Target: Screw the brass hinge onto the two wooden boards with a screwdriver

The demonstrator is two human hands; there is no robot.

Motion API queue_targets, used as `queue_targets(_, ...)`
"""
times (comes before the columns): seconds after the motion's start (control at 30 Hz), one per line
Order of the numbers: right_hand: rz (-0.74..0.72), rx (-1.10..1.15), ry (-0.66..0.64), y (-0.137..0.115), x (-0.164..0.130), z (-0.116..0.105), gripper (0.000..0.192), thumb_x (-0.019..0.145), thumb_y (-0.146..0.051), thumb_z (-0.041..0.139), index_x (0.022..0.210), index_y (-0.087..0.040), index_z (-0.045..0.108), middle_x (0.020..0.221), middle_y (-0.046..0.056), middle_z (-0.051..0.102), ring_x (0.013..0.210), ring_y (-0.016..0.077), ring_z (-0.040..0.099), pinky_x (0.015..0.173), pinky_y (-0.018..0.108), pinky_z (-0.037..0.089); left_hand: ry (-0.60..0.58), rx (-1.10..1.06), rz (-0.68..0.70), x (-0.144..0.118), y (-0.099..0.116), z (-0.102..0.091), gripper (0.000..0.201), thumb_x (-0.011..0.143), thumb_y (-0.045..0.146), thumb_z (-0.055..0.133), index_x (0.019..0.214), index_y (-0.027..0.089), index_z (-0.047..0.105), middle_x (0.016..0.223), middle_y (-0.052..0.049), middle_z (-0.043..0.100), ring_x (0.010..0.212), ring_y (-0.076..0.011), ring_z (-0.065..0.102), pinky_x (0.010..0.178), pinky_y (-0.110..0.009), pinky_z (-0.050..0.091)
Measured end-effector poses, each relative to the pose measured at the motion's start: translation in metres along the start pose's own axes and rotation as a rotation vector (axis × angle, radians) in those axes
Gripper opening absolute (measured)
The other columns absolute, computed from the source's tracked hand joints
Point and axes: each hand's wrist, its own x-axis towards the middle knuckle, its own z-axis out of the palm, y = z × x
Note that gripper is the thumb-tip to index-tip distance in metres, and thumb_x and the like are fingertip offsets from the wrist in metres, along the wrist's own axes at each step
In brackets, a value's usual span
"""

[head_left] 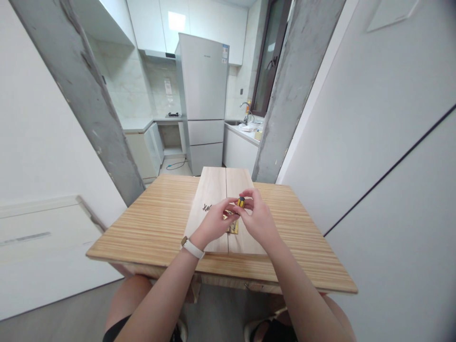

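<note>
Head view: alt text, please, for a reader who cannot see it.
Both hands, left hand and right hand, meet around a small yellow-and-black tool above two pale wooden boards on a wooden table; kitchen with fridge behind.

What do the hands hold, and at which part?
Both hands, left and right, pinch a small yellow-and-black tool near its top end; the exact grip is hidden.

Hands hide most of the small yellow tool [241, 202].
</note>
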Motion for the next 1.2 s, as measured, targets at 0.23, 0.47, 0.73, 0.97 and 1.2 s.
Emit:
queue_targets(0.23, -0.105, -0.128, 0.063, -0.005, -0.003, 0.004, 0.024, 0.085, -0.029, 0.073, 0.107, -0.023, 0.065, 0.108, 0.007, 0.068, 0.099, 0.0233, 0.067, 0.088, 0.04, 0.058, 0.102, 0.111, 0.064, 0.001, 0.002, 0.009, 0.033, 0.085, 0.011, 0.064, 0.117, 0.021, 0.067, 0.105, -0.004, 0.074, 0.091, -0.0171, 0.067, 0.08, -0.029, 0.053)
queue_targets(0.47, -0.025, -0.102, 0.043, -0.007, -0.003, 0.0, 0.029, 0.086, -0.024, 0.068, 0.115, -0.024, 0.07, 0.107, 0.005, 0.073, 0.089, 0.0217, 0.071, 0.084, 0.039, 0.058, 0.114, 0.175, 0.054, -0.001, 0.006, 0.012, 0.019, 0.083, 0.018, 0.074, 0.102, 0.02, 0.07, 0.098, -0.005, 0.073, 0.087, -0.0187, 0.065, 0.076, -0.03, 0.052)
queue_targets(0.73, 0.004, 0.07, -0.09, -0.003, 0.0, -0.013, 0.019, 0.089, -0.021, 0.061, 0.108, -0.023, 0.061, 0.102, 0.004, 0.073, 0.095, 0.0206, 0.071, 0.089, 0.039, 0.057, 0.075, 0.018, 0.024, -0.002, 0.004, 0.011, 0.043, 0.09, 0.014, 0.067, 0.131, 0.023, 0.059, 0.112, -0.006, 0.077, 0.101, -0.0188, 0.072, 0.088, -0.031, 0.055)
queue_targets(0.97, -0.02, -0.04, -0.018, -0.001, -0.005, -0.008, 0.028, 0.085, -0.029, 0.072, 0.112, -0.022, 0.065, 0.109, 0.007, 0.07, 0.101, 0.0226, 0.068, 0.088, 0.04, 0.057, 0.171, 0.154, 0.054, 0.0, 0.008, 0.016, 0.028, 0.087, 0.017, 0.07, 0.114, 0.021, 0.066, 0.098, -0.004, 0.073, 0.087, -0.0175, 0.066, 0.079, -0.029, 0.05)
queue_targets(1.2, -0.039, -0.112, -0.009, -0.002, -0.007, -0.001, 0.018, 0.09, -0.024, 0.064, 0.107, -0.023, 0.069, 0.098, 0.004, 0.074, 0.089, 0.0216, 0.071, 0.085, 0.039, 0.058, 0.088, 0.205, 0.034, 0.001, 0.0, 0.009, 0.031, 0.083, 0.016, 0.072, 0.112, 0.021, 0.066, 0.104, -0.005, 0.073, 0.094, -0.02, 0.066, 0.081, -0.03, 0.05)
